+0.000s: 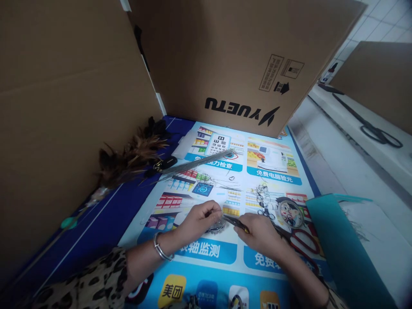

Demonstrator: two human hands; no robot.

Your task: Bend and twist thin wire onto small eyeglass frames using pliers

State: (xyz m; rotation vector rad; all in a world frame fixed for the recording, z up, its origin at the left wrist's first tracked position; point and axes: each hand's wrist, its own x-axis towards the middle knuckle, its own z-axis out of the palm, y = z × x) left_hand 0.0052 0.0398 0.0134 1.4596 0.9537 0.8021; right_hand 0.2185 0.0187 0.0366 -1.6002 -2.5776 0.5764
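My left hand (200, 218) is closed in a pinch over the printed sheet, its thumb and fingertips together on a piece of thin wire. A small coiled wire piece (216, 227) shows just under those fingertips; its exact shape is blurred. My right hand (259, 235) is wrapped round a pair of pliers (237, 223), whose jaws point left and reach close to the left fingertips. Whether the jaws touch the wire I cannot tell. Beyond the hands lies a bundle of straight thin wires (201, 161). Several small dark wire loops (264, 205) sit to the right.
Right of the hands are a round dish (290, 213), red-handled scissors (305, 241) and a teal box (343, 240). A feather duster (128, 161) lies along the left cardboard wall (71, 86). Another cardboard panel (231, 56) stands behind. Black scissors (370, 126) rest on the right ledge.
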